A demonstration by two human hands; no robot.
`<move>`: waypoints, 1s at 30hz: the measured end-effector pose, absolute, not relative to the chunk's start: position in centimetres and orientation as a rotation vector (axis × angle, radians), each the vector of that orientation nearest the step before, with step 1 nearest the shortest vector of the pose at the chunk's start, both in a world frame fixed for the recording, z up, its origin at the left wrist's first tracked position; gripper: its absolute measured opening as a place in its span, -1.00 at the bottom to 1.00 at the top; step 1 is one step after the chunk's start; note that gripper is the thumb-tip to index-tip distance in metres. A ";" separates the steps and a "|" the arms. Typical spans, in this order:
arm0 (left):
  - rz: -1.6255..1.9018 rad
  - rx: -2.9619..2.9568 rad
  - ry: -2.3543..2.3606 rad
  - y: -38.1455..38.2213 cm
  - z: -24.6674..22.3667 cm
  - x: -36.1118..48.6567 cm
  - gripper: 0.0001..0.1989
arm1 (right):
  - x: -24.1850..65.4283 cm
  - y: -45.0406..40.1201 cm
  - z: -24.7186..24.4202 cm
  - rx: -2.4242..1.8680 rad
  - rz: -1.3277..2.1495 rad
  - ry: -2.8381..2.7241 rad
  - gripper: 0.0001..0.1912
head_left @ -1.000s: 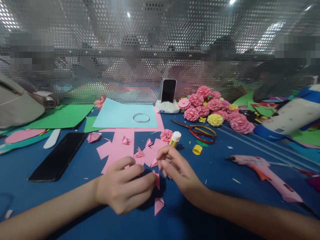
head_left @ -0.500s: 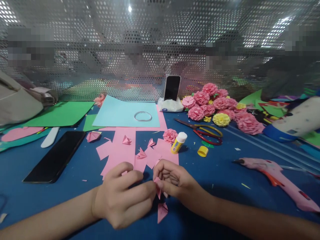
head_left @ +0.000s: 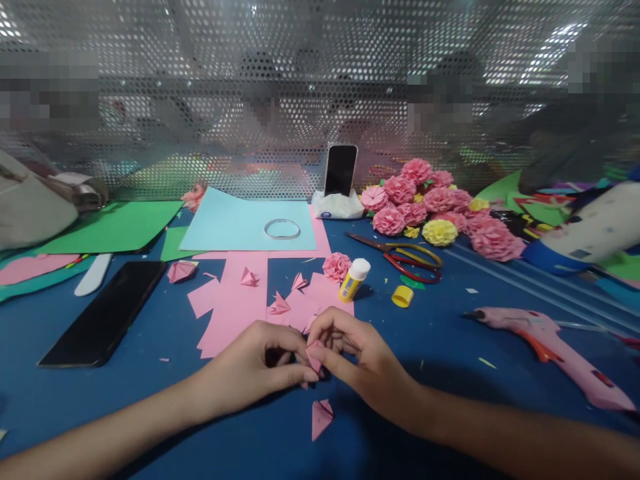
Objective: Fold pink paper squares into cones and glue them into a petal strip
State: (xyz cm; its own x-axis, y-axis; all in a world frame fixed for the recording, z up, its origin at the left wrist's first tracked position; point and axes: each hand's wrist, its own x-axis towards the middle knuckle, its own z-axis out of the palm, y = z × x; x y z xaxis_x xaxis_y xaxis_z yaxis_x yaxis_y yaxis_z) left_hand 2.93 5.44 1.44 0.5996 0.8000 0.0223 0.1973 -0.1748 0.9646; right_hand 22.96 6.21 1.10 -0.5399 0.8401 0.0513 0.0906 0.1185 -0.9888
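The right hand (head_left: 366,359), angled in from the right, pinches a folded pink paper piece (head_left: 314,355) between thumb and forefinger. The left hand (head_left: 250,363) curls at the paper's left; I cannot tell whether it grips. A second folded piece (head_left: 322,418) lies nearer on the desk (head_left: 235,440).

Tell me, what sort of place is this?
Probably a paper-craft workspace: ruffled pink paper flowers, a pink plastic glue gun and metal scissors with red and yellow handles lie on a blue tabletop.

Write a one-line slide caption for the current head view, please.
Left hand and right hand meet at a folded pink paper piece over a blue table, glue stick and scissors beyond.
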 end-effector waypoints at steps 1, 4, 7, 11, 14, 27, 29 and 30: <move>0.650 1.666 0.825 5.4 1.6 3.0 -0.71 | 22.9 6.2 1.1 -0.910 1.484 -1.754 -0.93; 0.620 1.597 0.816 5.5 2.0 3.1 -0.65 | 23.0 6.2 0.9 -0.903 1.484 -1.763 -0.90; 0.615 1.557 0.845 5.5 2.0 3.3 -0.64 | 23.1 6.2 0.9 -0.886 1.439 -1.768 -0.89; 0.684 1.511 0.887 5.5 1.6 3.3 -0.68 | 23.2 6.2 1.1 -0.855 1.373 -1.791 -0.88; 0.766 1.487 0.926 5.6 1.6 3.2 -0.68 | 23.2 6.4 1.3 -0.854 1.326 -1.807 -0.88; 0.798 1.513 0.956 5.5 1.2 3.5 -0.70 | 23.0 7.0 1.9 -0.893 1.306 -1.861 -0.95; 0.795 1.517 0.963 5.3 1.2 3.5 -0.72 | 23.0 6.9 1.9 -0.893 1.289 -1.869 -0.95; 0.795 1.519 0.969 5.3 1.2 3.6 -0.72 | 23.0 6.9 1.9 -0.894 1.279 -1.874 -0.94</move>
